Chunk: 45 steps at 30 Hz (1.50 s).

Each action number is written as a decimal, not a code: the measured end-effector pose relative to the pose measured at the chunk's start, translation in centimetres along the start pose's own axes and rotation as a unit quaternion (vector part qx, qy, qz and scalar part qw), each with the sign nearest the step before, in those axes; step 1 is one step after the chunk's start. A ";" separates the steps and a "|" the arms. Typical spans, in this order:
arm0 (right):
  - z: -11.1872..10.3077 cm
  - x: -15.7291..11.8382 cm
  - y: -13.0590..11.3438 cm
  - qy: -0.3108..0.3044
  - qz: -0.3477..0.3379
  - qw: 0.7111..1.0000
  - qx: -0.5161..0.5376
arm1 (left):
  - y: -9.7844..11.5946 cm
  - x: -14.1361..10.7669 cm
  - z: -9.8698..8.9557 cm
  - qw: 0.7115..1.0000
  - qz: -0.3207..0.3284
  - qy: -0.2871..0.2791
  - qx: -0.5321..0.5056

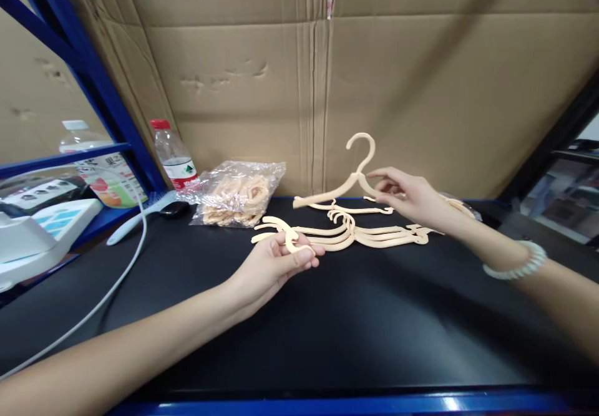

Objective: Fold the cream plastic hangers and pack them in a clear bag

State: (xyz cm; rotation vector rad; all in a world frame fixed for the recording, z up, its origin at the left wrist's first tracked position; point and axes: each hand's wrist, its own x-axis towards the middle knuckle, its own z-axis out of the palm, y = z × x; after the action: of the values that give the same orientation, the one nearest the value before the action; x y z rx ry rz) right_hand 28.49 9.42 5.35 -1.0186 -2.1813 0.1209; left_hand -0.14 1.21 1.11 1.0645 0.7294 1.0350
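Observation:
My left hand [281,255] pinches a beige plastic hanger piece [291,239] with a curved hook, between thumb and fingers; part of it is hidden by the fingers. Further right, my right hand [401,193] grips one arm of a beige hanger [349,182], its hook pointing up and its other arm slanting down to the left. Under and between the hands, several beige hangers [374,238] lie in an overlapping row on the black tabletop [327,328]. Behind them lies another hanger [369,209].
A clear plastic bag of beige parts [238,194] sits at the back left, beside a red-capped bottle [173,157]. A light blue brush [140,216], a white cable [133,260] and a white device [56,229] lie left. Cardboard [234,79] stands behind.

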 end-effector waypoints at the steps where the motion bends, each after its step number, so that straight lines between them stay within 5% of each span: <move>1: -0.4 -0.8 -0.6 -0.011 -0.012 1.000 -0.010 | 0.1 0.1 -0.2 1.000 0.005 0.012 0.000; 5: -0.3 -3.9 -1.7 -0.058 -0.049 0.997 -0.029 | 0.1 0.3 -1.0 0.998 0.021 0.052 0.002; 12: 1.5 -7.0 -0.9 -0.033 -0.016 0.999 0.022 | -0.1 0.4 -1.6 0.997 0.039 0.064 -0.011; 28: 1.5 -7.6 -1.9 0.004 -0.059 0.998 -0.005 | -0.2 0.4 -1.5 0.997 0.011 -0.038 -0.064; 45: 2.4 -8.4 -1.8 0.049 -0.088 0.995 -0.013 | -0.5 0.3 -1.3 0.997 0.024 0.011 -0.066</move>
State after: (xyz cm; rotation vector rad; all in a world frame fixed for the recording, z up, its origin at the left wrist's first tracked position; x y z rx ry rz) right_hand 29.46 2.79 -0.52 -0.8245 -2.1752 -0.0391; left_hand -1.05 1.84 0.14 0.9620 0.6460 1.1212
